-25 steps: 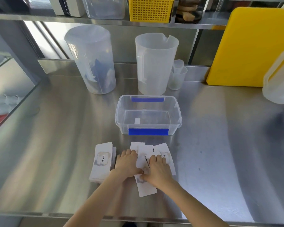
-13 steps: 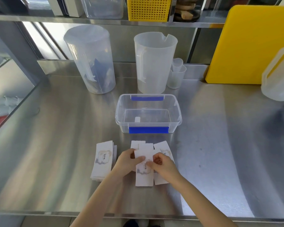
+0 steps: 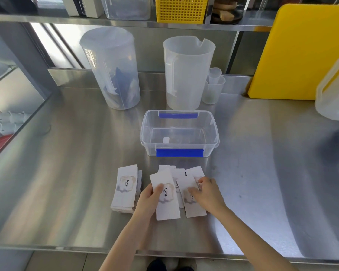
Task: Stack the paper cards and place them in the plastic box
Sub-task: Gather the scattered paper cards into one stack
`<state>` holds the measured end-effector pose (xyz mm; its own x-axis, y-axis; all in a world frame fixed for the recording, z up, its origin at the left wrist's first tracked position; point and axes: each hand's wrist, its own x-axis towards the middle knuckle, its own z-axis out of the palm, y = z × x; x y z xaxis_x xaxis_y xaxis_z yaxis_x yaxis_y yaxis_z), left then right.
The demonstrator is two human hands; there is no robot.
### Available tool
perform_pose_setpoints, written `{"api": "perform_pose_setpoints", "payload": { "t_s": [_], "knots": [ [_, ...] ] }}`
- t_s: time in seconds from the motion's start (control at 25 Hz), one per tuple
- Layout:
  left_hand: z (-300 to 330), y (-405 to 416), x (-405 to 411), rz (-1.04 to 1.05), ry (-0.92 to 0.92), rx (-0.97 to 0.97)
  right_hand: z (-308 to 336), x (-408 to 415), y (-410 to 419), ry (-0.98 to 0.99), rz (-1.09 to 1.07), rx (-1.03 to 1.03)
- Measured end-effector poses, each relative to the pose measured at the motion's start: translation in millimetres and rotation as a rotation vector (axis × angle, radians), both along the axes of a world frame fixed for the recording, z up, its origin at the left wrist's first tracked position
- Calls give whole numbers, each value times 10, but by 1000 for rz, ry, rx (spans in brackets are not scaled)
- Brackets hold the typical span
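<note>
White paper cards printed "love." lie on the steel counter. A neat stack of cards (image 3: 125,188) sits at the left. My left hand (image 3: 148,200) grips one card (image 3: 165,196), thumb on its face, lifted slightly beside the stack. My right hand (image 3: 206,193) rests with fingers spread on several loose overlapping cards (image 3: 192,200) to the right. The clear plastic box (image 3: 179,133) with blue clips stands open just behind the cards and holds only a small white piece.
Behind the box stand a lidded clear pitcher (image 3: 111,69), an open jug (image 3: 186,73) and small measuring cups (image 3: 213,87). A yellow cutting board (image 3: 294,53) leans at the back right beside a white container (image 3: 335,94). A shelf with a yellow basket (image 3: 181,8) runs above.
My left hand has pulled one card out of the loose pile and carried it left. My right hand has shifted right onto the remaining loose cards.
</note>
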<state>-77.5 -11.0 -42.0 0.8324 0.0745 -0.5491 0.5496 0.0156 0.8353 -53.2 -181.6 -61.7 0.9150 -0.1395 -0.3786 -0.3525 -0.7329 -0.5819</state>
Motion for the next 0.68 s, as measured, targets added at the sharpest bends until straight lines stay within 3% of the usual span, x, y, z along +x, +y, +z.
{"api": "perform_pose_setpoints", "payload": {
  "t_s": [0.12,0.24,0.56,0.68],
  "knots": [
    [-3,10,-7,17,3,29,-84,-48,81,30,110,-208],
    [-28,42,-14,27,6,42,-137,-38,95,7,93,-211],
    [-30,57,-37,63,13,109,43,-29,-70,-20,-166,337],
    [-25,31,-40,35,26,109,206,-44,-45,64,-132,596]
  ]
}}
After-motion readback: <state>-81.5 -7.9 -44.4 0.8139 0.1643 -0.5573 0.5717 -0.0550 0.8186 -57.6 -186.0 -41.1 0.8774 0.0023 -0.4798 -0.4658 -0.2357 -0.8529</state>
